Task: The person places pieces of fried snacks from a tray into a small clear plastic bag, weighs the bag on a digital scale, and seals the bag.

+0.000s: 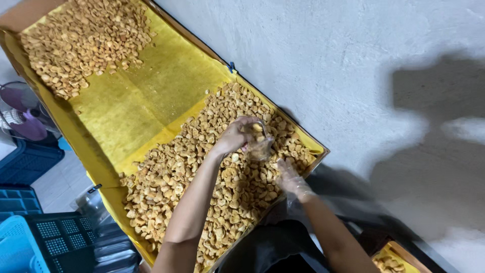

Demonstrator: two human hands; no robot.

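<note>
A long tray lined with a yellow sheet point(151, 101) holds golden-brown fried snack pieces in two heaps, a near heap point(202, 177) and a far heap point(81, 40). My left hand point(233, 136) is over the near heap and grips a small clear plastic bag point(260, 144) with a few pieces inside. My right hand point(289, 178), in a thin clear plastic glove, rests on the pieces just beside the bag near the tray's wall-side edge; whether it grips any pieces is unclear.
A rough grey-white wall point(353, 65) runs along the tray's far side. Blue plastic crates point(30, 167) and a light blue basket point(15, 247) stand on the tiled floor at the left. A purple fan point(22, 114) sits beyond them. Another yellow-lined tray corner point(391, 262) shows at the bottom right.
</note>
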